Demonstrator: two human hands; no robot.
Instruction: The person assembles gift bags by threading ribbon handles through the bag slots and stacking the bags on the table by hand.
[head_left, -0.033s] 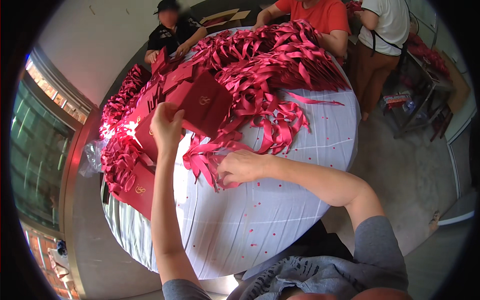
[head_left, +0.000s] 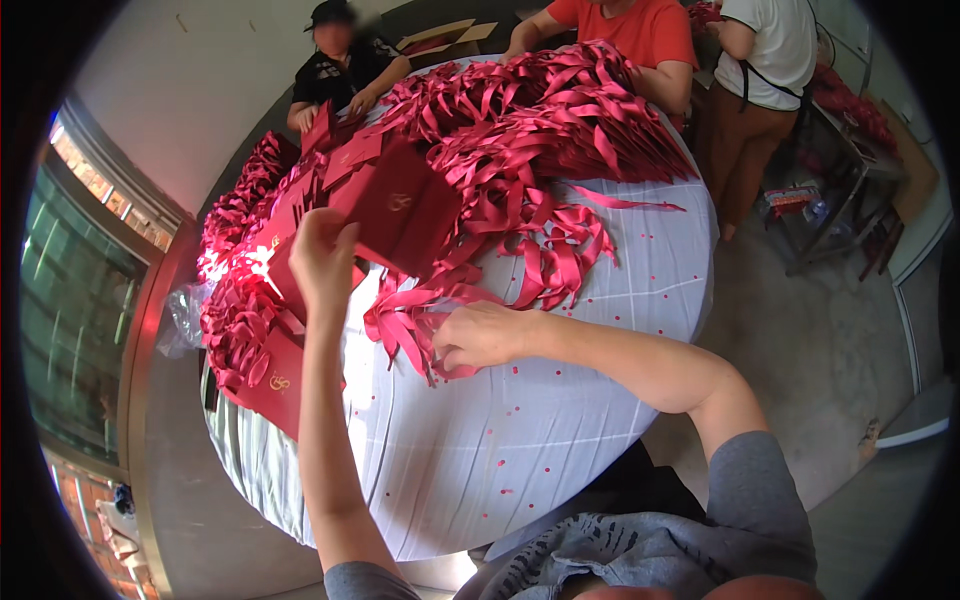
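My left hand point(head_left: 323, 262) is closed, thumb against fingers, at the near left corner of a flat dark red gift bag point(head_left: 425, 205) with a gold emblem. The bag is tilted above the heap. Closer to me, my right hand point(head_left: 482, 335) has its fingers curled around pink-red satin ribbon point(head_left: 395, 325), whose ends spill out toward the left. Its fingertips are partly hidden. Another dark red bag point(head_left: 278, 393) with a gold emblem lies at the left edge of the table.
The round table point(head_left: 450, 460) has a white cloth scattered with small red dots. Ribboned bags point(head_left: 590, 120) are heaped across its far side. Two people sit opposite; another person point(head_left: 765, 60) stands at the far right. A clear plastic bag point(head_left: 187, 315) hangs at the left edge.
My left hand and the gift bag have shifted slightly left, and the bag has turned a little. My right hand stays in place on the ribbon.
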